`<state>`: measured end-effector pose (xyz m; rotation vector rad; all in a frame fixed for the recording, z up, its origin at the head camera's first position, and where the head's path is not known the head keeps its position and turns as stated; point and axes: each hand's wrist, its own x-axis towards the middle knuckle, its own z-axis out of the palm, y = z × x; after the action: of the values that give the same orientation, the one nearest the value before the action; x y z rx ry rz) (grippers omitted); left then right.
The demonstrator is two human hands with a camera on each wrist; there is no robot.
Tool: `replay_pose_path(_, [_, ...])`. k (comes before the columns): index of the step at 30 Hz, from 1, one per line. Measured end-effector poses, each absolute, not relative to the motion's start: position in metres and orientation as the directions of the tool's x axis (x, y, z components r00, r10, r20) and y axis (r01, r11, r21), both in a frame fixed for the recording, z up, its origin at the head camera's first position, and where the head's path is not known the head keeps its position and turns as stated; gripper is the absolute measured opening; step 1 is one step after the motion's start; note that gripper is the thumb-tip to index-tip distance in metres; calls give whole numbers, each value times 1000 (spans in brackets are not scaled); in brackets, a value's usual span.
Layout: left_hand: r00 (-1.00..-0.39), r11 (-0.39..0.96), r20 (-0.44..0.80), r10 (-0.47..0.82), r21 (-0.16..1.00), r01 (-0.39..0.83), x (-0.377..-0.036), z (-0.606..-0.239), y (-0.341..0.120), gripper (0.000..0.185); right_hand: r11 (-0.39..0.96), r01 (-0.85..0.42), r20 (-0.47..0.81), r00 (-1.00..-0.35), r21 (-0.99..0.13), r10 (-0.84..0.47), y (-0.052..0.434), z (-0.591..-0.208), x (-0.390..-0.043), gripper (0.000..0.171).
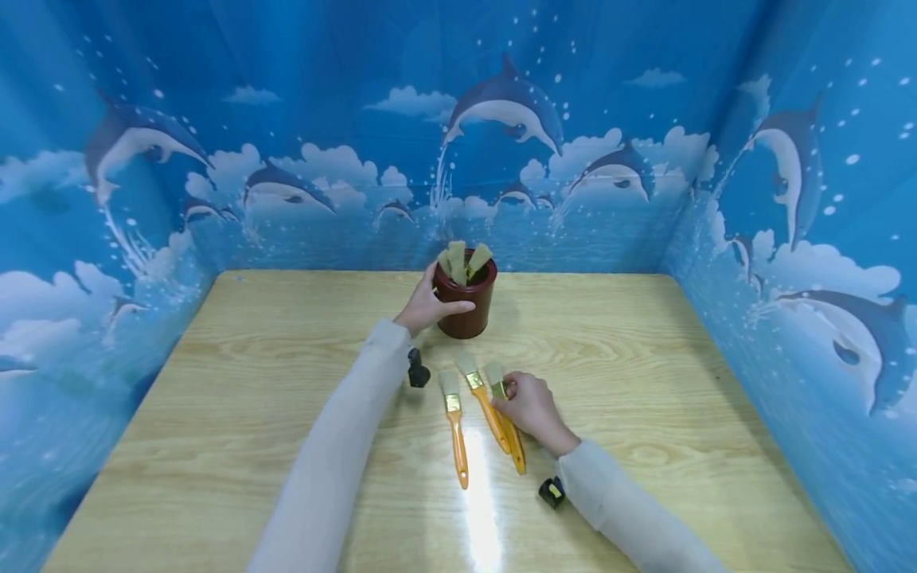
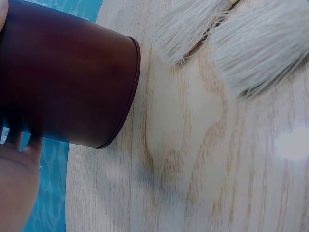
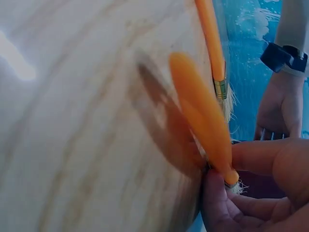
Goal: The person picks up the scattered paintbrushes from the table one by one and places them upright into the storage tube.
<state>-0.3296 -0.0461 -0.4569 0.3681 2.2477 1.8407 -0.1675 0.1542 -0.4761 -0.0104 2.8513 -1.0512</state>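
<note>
My left hand (image 1: 433, 303) grips the side of a dark red cup (image 1: 469, 306) at the back of the wooden table (image 1: 645, 382); several brushes (image 1: 462, 261) stand in it, bristles up. In the left wrist view the cup (image 2: 67, 82) fills the top left beside my palm (image 2: 14, 188). My right hand (image 1: 519, 398) pinches the rightmost of three orange-handled brushes (image 1: 512, 434) near its metal band. In the right wrist view its handle (image 3: 203, 121) is tilted up off the wood, above its shadow, with my fingers (image 3: 260, 159) round the ferrule.
Two more orange brushes (image 1: 454, 426) (image 1: 483, 402) lie side by side left of the held one, bristles (image 2: 260, 48) toward the cup. Blue dolphin-print walls (image 1: 788, 239) close the table on three sides. Bare wood lies to the left and right.
</note>
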Motion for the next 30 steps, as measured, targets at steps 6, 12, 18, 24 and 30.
replay_pose_path(6, [-946, 186, -5, 324, 981, 59, -328, -457, -46, 109, 680, 110, -162, -987, -725, -14, 159, -477, -169, 27])
replay_pose_path(12, [-946, 185, -1, 325, 981, 62, -329, -457, -46, 109, 648, 151, -195, -981, -747, 4, 167, -470, -173, 25])
replay_pose_path(18, [-947, 182, 0, 321, 981, 61, -330, -458, -46, 111, 645, 150, -170, -985, -750, 31, 179, -456, -180, 27])
replay_pose_path(24, [-950, 191, -15, 312, 980, 47, -330, -457, -46, 114, 623, 150, -155, -987, -768, 47, 191, -444, -187, 35])
replay_pose_path(30, [-952, 201, -24, 307, 979, 40, -330, -458, -45, 114, 554, 205, -199, -977, -807, 72, 200, -437, -194, 34])
